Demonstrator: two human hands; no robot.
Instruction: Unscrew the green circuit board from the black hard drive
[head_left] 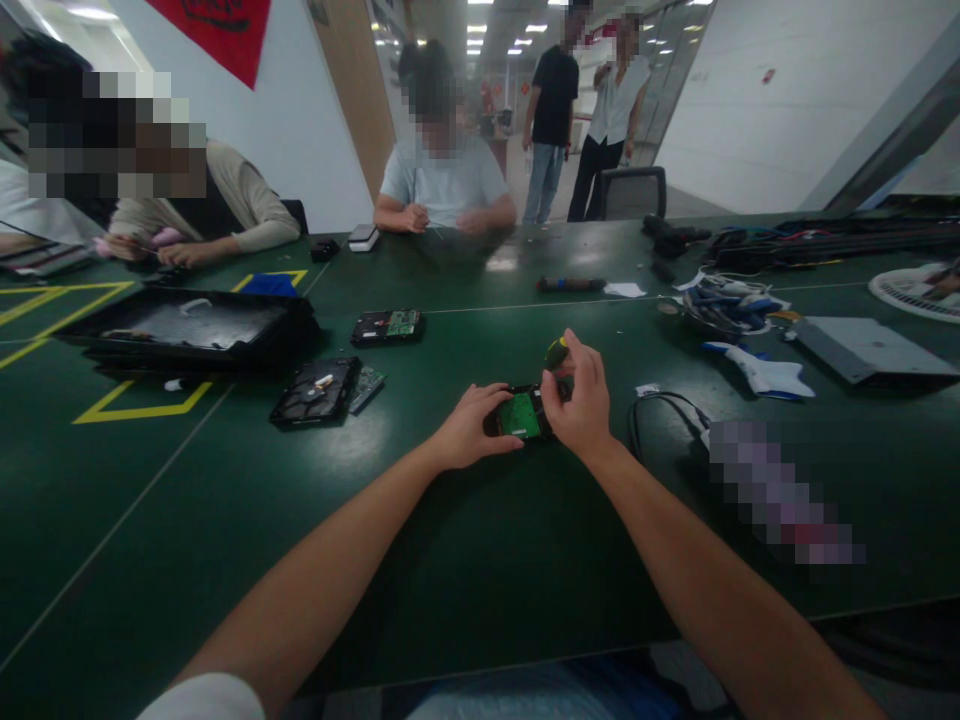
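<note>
On the dark green tabletop (465, 560), directly ahead of the camera wearer, a small black rectangular hard drive with a green circuit board facing up (523, 412) is held flat between two bare hands. The left hand (471, 428) is curled around the drive's left end, fingers closed against its edge so that it is steadied on the table. The right hand (581, 400) is closed around the yellow-green and black handle of a small screwdriver (556, 352), which is held upright over the drive's right side; the tip is hidden behind the fingers, so it cannot be told whether it is touching a screw. The drive is judged to be a stiff, fairly dense metal-cased block, heavy for its size, with smooth sides that could slip under turning force; the exposed board is judged to be the fragile part, so the hold is best taken on the metal edges and corners, not on the green face. To the left, well apart, another opened black hard drive with a loose circuit board beside it (319, 390) is seen, with a further black drive showing a green board (388, 326) behind it and a large flat black laptop-like casing (187, 328) beyond. To the right a coiled black cable (660, 410) lies near the right wrist, and a white and blue toy aeroplane (757, 370) lies farther off. Across the table other people are seated at work, and two are standing in the corridor behind.
</note>
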